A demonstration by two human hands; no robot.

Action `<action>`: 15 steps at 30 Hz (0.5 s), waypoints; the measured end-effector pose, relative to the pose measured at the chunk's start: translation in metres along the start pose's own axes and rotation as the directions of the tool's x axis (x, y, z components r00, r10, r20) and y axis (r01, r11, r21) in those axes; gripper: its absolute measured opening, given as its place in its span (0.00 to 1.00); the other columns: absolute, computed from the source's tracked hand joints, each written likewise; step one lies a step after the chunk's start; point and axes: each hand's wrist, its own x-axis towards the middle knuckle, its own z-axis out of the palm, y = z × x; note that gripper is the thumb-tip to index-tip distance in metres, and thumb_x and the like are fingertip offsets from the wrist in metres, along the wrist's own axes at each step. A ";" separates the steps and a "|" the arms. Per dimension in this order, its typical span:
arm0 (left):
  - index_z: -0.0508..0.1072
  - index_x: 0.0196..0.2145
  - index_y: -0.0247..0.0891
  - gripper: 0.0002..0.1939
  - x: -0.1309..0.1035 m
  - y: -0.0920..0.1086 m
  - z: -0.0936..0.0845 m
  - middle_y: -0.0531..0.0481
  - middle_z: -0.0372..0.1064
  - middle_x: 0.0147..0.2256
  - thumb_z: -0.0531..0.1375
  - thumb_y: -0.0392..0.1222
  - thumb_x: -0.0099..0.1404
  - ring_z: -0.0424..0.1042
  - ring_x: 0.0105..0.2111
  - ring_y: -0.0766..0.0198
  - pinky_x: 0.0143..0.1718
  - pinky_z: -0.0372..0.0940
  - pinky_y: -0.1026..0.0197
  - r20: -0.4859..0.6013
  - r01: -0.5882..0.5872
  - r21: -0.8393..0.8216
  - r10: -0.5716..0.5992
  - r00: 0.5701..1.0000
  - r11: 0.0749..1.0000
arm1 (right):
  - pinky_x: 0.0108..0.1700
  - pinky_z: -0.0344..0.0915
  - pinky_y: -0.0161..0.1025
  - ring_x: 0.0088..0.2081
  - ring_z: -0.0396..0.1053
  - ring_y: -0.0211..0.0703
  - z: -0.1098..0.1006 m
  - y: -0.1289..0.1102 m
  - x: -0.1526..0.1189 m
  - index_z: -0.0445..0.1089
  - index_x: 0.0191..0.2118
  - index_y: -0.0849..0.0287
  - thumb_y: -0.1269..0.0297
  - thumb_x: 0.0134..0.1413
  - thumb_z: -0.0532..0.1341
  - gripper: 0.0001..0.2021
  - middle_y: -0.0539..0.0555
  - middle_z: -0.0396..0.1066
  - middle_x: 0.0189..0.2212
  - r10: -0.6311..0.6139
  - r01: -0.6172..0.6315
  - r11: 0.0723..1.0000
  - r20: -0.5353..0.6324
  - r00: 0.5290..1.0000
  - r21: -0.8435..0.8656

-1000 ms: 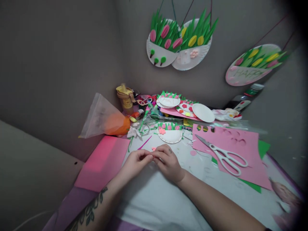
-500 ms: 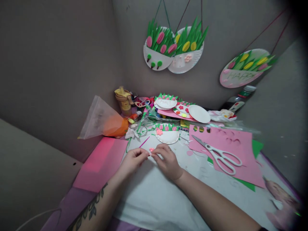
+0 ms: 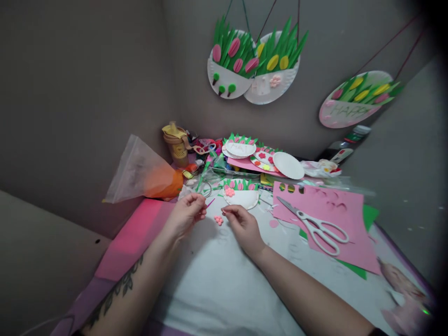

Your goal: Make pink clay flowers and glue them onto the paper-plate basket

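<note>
My left hand (image 3: 189, 212) is raised above the white table covering, its fingers curled and pinched together. Pink shows at its fingertips, but I cannot make out what it holds. Over to the right, my right hand (image 3: 243, 226) pinches thumb and forefinger around something too small to name. Between the hands lies a small pink clay flower (image 3: 219, 220). A thin purple stick (image 3: 210, 203) pokes out just past my left fingers. Beyond my right hand rests a half paper-plate basket (image 3: 241, 198) with green paper grass, pink tulips and a pink flower.
White-handled scissors (image 3: 320, 231) lie on a pink sheet (image 3: 357, 224) at the right. An orange-filled plastic bag (image 3: 140, 172) and a yellow-lidded cup (image 3: 177, 147) stand left. Decorated plates (image 3: 241, 148) are piled at the back; others hang on the wall.
My hands have moved apart, the left one up and to the left. The pink flower, earlier at my fingertips, now shows in the gap between the hands.
</note>
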 end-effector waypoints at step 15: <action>0.75 0.29 0.34 0.14 0.032 -0.032 -0.004 0.51 0.73 0.24 0.70 0.45 0.48 0.72 0.22 0.68 0.22 0.62 0.69 0.076 0.013 0.138 -0.023 0.997 0.990 | 0.26 0.60 0.33 0.23 0.62 0.35 -0.002 0.001 0.002 0.68 0.26 0.57 0.62 0.46 0.66 0.08 0.46 0.66 0.21 0.219 -0.220 0.975 -0.059 0.974 -0.015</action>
